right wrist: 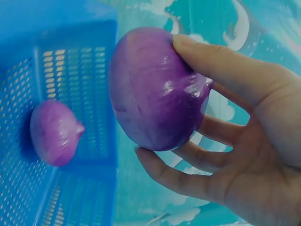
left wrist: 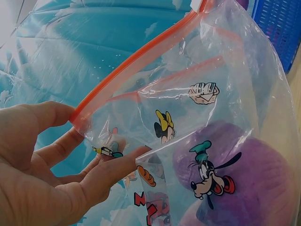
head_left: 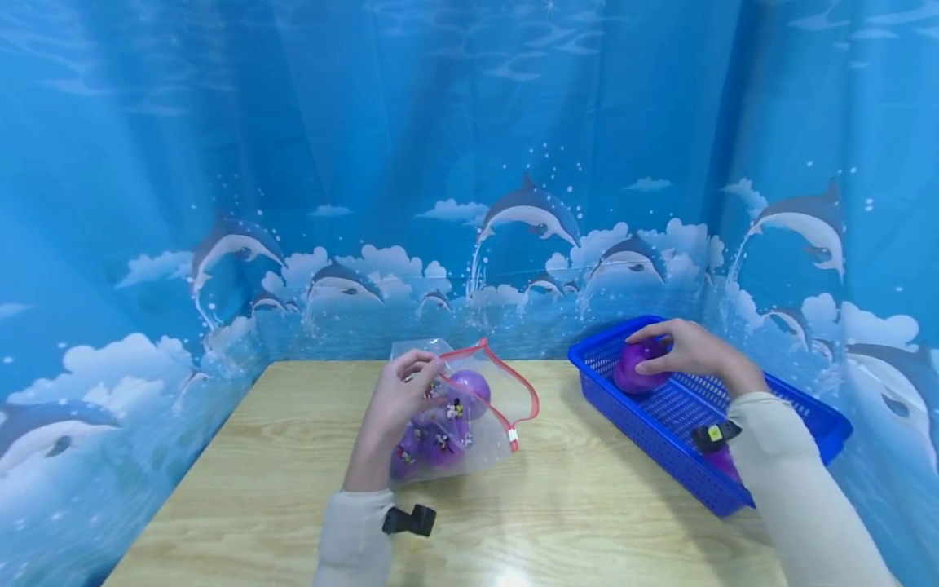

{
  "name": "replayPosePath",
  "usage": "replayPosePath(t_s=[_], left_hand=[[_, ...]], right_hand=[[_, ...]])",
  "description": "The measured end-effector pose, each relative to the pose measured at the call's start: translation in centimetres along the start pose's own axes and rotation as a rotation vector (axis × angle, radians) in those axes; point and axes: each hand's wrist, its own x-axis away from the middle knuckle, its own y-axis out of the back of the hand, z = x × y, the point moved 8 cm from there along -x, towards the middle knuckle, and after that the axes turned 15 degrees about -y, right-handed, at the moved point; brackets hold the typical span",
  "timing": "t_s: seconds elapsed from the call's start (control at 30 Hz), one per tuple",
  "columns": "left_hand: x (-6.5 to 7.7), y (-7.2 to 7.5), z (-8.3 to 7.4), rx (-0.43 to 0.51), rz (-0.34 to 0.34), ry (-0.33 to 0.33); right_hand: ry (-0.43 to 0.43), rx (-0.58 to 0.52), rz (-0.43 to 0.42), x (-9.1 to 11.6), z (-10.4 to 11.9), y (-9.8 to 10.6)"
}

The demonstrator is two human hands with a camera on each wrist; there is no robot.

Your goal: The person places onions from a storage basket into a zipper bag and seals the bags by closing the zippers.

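My left hand [head_left: 396, 399] pinches the rim of a clear zip bag [head_left: 487, 450] printed with cartoon figures; its red-edged mouth gapes to the right. Several purple onions [head_left: 469, 393] show through the plastic. In the left wrist view, thumb and fingers lie on either side of the film at the bag's corner. Over the far end of a blue basket [head_left: 623, 417], my right hand [head_left: 693, 352] grips a purple onion [right wrist: 155, 89] between thumb and fingers. Another onion [right wrist: 54, 133] lies inside the basket, partly hidden by the right wrist in the head view.
Both things stand on a light wooden table [head_left: 279, 473], the bag near the middle and the basket slanting along the right side. A blue curtain [head_left: 411, 147] with dolphins hangs behind and at both sides. A white slider [head_left: 513, 439] sits on the bag's zip.
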Motion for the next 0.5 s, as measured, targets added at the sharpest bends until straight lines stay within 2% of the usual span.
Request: replayPosePath(t_s=[0.23, 0.5], left_hand=[[0.0, 0.0, -0.1, 0.024, -0.008, -0.029], [0.1, 0.1, 0.0, -0.002, -0.009, -0.011]], right_hand=[[0.015, 0.002, 0.004, 0.3, 1.8, -0.2], [0.068, -0.018, -0.005, 0.5, 3.9, -0.8]])
